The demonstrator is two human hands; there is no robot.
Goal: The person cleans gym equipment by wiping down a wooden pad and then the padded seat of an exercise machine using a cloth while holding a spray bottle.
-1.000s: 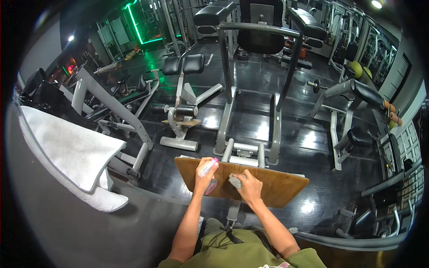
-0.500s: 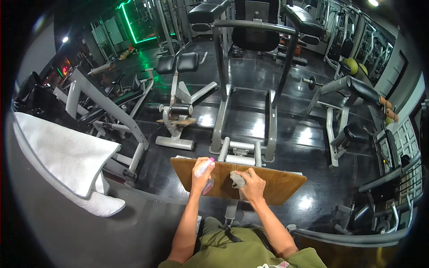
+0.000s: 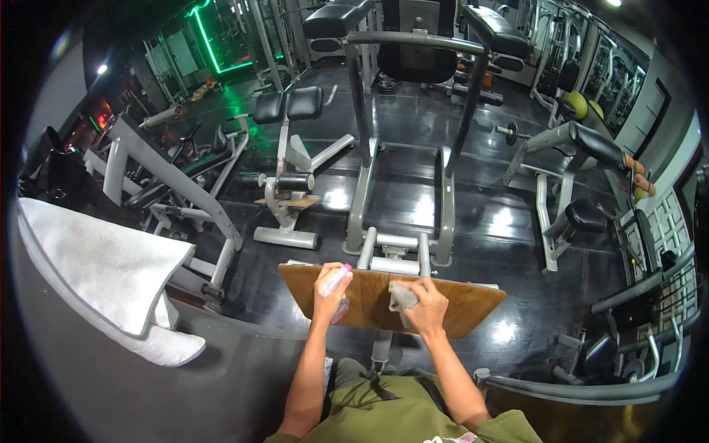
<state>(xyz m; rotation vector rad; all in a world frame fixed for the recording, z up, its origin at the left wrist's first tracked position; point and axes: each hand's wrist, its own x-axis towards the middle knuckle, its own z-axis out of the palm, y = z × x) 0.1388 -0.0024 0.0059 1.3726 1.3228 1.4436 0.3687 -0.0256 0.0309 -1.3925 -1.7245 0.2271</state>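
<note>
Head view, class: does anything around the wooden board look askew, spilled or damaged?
Only mildly: the white towel at far left lies askew, its lower layer jutting past the upper. No spill or damage shows on the wooden board, though both hands hide parts.

Low in the centre of the frame, my left fingers (image 3: 329,269) hold a bottle (image 3: 334,283) over the left half of the board (image 3: 469,303). To the right, my right fingers (image 3: 423,290) have a cloth (image 3: 402,297) near the board's middle. Behind the board, a machine (image 3: 447,199) stands on the floor (image 3: 484,221), between a seat (image 3: 305,103) upper left and a bench (image 3: 598,150) upper right. A towel (image 3: 103,258) hangs at far left.
</note>
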